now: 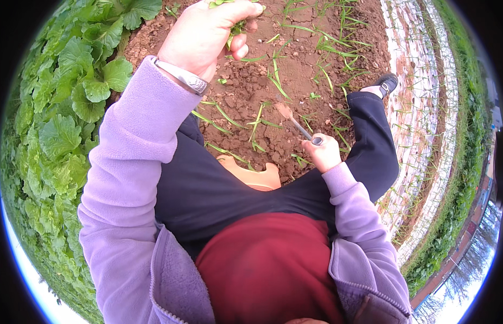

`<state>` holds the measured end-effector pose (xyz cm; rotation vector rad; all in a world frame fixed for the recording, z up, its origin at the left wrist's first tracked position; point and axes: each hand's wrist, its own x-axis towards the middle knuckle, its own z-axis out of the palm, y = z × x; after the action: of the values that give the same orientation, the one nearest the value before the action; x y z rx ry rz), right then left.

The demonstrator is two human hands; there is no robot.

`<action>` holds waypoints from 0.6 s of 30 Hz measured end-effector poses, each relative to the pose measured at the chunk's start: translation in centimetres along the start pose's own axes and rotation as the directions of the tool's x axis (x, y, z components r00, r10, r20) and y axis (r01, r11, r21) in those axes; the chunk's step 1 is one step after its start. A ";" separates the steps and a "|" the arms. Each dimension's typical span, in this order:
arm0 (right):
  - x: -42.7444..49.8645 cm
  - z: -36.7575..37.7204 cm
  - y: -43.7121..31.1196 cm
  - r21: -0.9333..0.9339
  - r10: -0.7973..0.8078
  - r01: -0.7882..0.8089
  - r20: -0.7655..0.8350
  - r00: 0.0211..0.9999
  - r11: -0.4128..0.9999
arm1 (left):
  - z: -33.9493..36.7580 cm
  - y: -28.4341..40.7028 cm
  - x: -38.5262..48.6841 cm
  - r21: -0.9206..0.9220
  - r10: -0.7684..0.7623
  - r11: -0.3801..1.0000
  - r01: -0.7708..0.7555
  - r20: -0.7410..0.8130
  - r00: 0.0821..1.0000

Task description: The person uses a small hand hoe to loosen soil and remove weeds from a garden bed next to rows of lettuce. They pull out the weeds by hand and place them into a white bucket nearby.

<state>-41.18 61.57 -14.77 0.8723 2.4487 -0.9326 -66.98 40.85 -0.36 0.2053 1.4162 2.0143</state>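
My left hand (211,34) is raised at the top of the view, its fingers closed around a small bunch of green leaves (236,29). Part of that bunch is hidden by the fingers. In my right hand (325,150), low over the soil near my knee, is a small hand tool (300,127) with a metal shaft. Its narrow blade is coated with dirt and points toward the brown soil (235,89). Thin green seedlings (257,121) with long narrow leaves grow around the blade.
An orange plastic stool (255,174) shows between my legs. Broad-leaved vegetables (61,137) crowd the left side. My shoe (387,85) rests at the right, beside a bed under whitish plastic film (413,121) with shoots poking through.
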 end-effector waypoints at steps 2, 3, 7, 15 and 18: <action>-0.7 -1.2 1.3 0.015 0.051 -0.051 -0.025 0.998 0.999 | 0.5 -0.1 0.1 -0.034 -0.031 0.999 0.032 0.019 0.999; -0.6 -1.4 1.9 -0.019 0.060 -0.061 -0.043 0.997 0.998 | 0.7 -0.2 0.1 -0.029 -0.028 0.999 0.028 0.031 0.999; 2.1 0.4 3.5 -0.045 0.157 -0.162 -0.085 0.984 0.986 | 1.3 -0.8 0.4 0.001 -0.039 0.999 0.039 0.060 0.997; 7.4 6.5 5.6 -0.020 0.155 -0.164 -0.231 0.961 0.986 | 1.3 -1.7 0.5 0.086 -0.016 0.996 0.011 0.052 0.999; 8.8 6.6 6.2 0.510 0.355 -0.210 -0.204 0.913 0.834 | 1.3 -1.8 0.5 0.098 -0.018 0.995 0.017 0.003 1.000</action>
<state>-42.68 64.32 -26.99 1.6046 2.2390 -1.4074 -65.97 42.49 -1.58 0.2381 1.5106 1.9311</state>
